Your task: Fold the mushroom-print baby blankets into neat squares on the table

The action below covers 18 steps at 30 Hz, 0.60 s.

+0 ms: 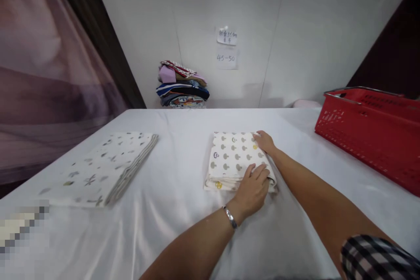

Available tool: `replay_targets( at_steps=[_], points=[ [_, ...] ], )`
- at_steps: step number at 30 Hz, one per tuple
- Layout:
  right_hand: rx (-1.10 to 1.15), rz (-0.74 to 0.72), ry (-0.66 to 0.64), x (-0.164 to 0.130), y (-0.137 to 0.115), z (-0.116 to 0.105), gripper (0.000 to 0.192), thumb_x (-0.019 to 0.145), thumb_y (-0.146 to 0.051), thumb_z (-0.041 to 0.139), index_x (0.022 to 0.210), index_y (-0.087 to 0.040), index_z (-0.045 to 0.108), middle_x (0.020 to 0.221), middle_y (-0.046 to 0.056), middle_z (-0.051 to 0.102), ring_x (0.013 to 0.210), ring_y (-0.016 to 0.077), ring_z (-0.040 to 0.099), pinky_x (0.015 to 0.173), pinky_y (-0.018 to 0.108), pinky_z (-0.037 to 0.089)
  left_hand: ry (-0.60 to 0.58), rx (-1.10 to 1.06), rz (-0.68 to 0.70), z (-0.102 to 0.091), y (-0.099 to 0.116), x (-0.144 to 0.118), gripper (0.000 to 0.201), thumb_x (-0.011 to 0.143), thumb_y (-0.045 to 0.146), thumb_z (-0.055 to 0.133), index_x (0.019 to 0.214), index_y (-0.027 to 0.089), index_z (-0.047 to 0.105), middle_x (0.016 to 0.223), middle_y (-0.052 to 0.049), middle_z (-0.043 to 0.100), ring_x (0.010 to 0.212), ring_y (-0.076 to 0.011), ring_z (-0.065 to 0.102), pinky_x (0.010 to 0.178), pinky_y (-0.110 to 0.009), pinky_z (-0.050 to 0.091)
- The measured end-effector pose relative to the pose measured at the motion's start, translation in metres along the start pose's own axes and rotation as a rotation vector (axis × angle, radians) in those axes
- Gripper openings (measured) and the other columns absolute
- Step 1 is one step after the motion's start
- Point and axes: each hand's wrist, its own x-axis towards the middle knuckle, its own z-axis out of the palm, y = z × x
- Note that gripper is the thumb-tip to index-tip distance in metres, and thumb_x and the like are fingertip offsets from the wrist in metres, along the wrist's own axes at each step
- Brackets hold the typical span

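A folded white cloth [234,153] printed with grey and a few yellow mushroom shapes lies on the table in front of me. My left hand [252,190], with a silver bracelet at its wrist, rests on the cloth's near right part, fingers stretched and slightly apart. At the far right corner, my right hand [265,142] touches the cloth's edge with its fingers extended. The layers show along the near side of the fold. To the left lies another folded white cloth [108,164] with leaf and twig prints, apart from both hands.
White sheeting covers the table [177,153]. A red plastic basket [370,131] with metal handles stands at the right. Against the back wall is a pile of folded fabrics [183,89], left of two paper notes [227,58]. A pinkish curtain [49,74] hangs at the left.
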Motion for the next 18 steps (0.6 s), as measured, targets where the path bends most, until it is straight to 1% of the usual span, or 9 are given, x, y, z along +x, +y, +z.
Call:
replay_targets(
  at_steps=[5,7,10,12,14,16,18],
  points=[
    [-0.038,-0.006,-0.048,0.003,0.001,-0.005,0.037,0.084,-0.041,0.048,0.109,-0.018,0.061,0.108,0.011,0.065,0.103,0.0263,0.058,0.090,0.039,0.042,-0.022,-0.004,0.013,-0.006,0.003,0.001,0.020,0.088,0.010,0.041,0.092,0.014,0.061,0.120,-0.009,0.055,0.130,-0.0217,0.035,0.110,-0.041,0.025],
    [-0.056,0.003,-0.079,0.001,0.000,-0.010,0.042,0.085,-0.044,0.047,0.115,-0.018,0.059,0.114,0.012,0.063,0.107,0.0266,0.056,0.091,0.038,0.042,-0.014,-0.012,0.026,-0.007,0.004,0.001,0.022,0.089,0.010,0.039,0.090,0.014,0.061,0.119,-0.009,0.056,0.129,-0.0216,0.036,0.110,-0.041,0.025],
    [-0.074,0.070,-0.125,-0.007,-0.003,-0.018,0.053,0.085,-0.049,0.048,0.126,-0.015,0.053,0.124,0.014,0.058,0.111,0.0280,0.055,0.092,0.036,0.041,0.000,-0.020,0.027,-0.006,0.004,0.000,0.023,0.090,0.010,0.038,0.088,0.014,0.061,0.119,-0.008,0.056,0.127,-0.0209,0.038,0.109,-0.040,0.025],
    [-0.096,0.095,-0.135,-0.017,-0.004,-0.021,0.061,0.083,-0.052,0.050,0.132,-0.015,0.047,0.124,0.015,0.058,0.110,0.0293,0.056,0.091,0.037,0.042,-0.009,-0.029,0.024,-0.005,0.004,0.000,0.022,0.090,0.011,0.039,0.088,0.015,0.061,0.114,-0.008,0.057,0.120,-0.0196,0.043,0.107,-0.040,0.027],
    [-0.134,0.064,-0.133,-0.029,-0.005,-0.020,0.067,0.083,-0.054,0.049,0.137,-0.016,0.041,0.121,0.016,0.060,0.108,0.0307,0.057,0.090,0.038,0.042,-0.027,-0.032,0.026,-0.003,0.004,0.001,0.023,0.091,0.011,0.038,0.086,0.015,0.060,0.107,-0.008,0.059,0.108,-0.0183,0.050,0.104,-0.040,0.030],
    [-0.166,0.022,-0.118,-0.038,-0.006,-0.019,0.066,0.085,-0.054,0.044,0.139,-0.016,0.038,0.120,0.016,0.060,0.108,0.0313,0.057,0.090,0.040,0.042,-0.036,-0.025,0.028,-0.003,0.004,0.002,0.024,0.091,0.010,0.036,0.084,0.015,0.059,0.102,-0.007,0.059,0.099,-0.0175,0.052,0.102,-0.039,0.032],
    [-0.185,0.012,-0.104,-0.041,-0.007,-0.018,0.064,0.087,-0.054,0.040,0.139,-0.016,0.039,0.118,0.016,0.061,0.107,0.0311,0.057,0.090,0.040,0.042,-0.033,-0.012,0.028,-0.004,0.003,0.003,0.024,0.090,0.009,0.036,0.084,0.015,0.059,0.101,-0.007,0.059,0.098,-0.0177,0.052,0.100,-0.038,0.033]
  ],
)
